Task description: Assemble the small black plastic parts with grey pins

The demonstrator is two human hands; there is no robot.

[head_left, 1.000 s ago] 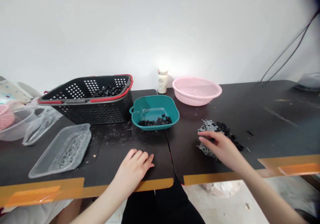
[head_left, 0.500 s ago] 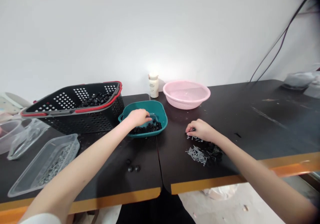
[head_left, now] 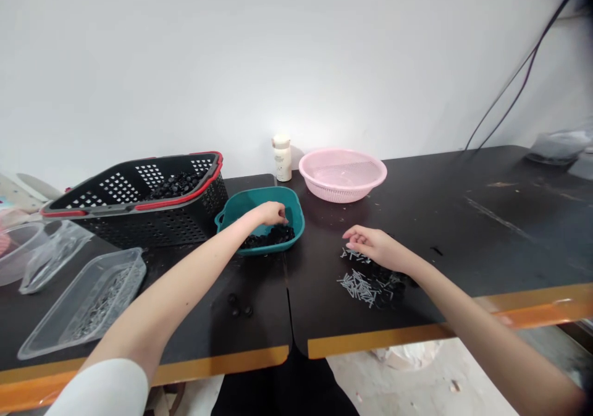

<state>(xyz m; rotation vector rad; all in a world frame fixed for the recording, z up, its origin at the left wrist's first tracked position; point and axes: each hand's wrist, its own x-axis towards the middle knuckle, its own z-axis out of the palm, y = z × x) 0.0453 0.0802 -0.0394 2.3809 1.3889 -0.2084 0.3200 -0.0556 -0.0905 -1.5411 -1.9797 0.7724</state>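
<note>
My left hand point(head_left: 274, 213) reaches into the teal basin point(head_left: 241, 203), its bent fingers at the small black parts point(head_left: 273, 237); whether it grips one is hidden. On the right, my right hand point(head_left: 365, 243) hovers over a small group of screws point(head_left: 356, 255), fingers curled and close to the thumb; anything between them is too small to make out. Nearer the table edge lies a larger pile of silver screws point(head_left: 359, 288), beside black parts point(head_left: 391, 289) partly under my right wrist. Several round black pieces point(head_left: 235, 311) sit on the table at centre left.
A black basket with red trim point(head_left: 139, 224) holds more black parts. In front of it is a clear tray point(head_left: 50, 317) of metal screws. A pink colander point(head_left: 343, 195) and a white bottle point(head_left: 282, 159) stand near the wall. A gap point(head_left: 289, 305) divides the tables.
My left hand has moved right and down to the black parts in the basin. My right hand's fingertips have lifted slightly off the screws. The view has shifted a little.
</note>
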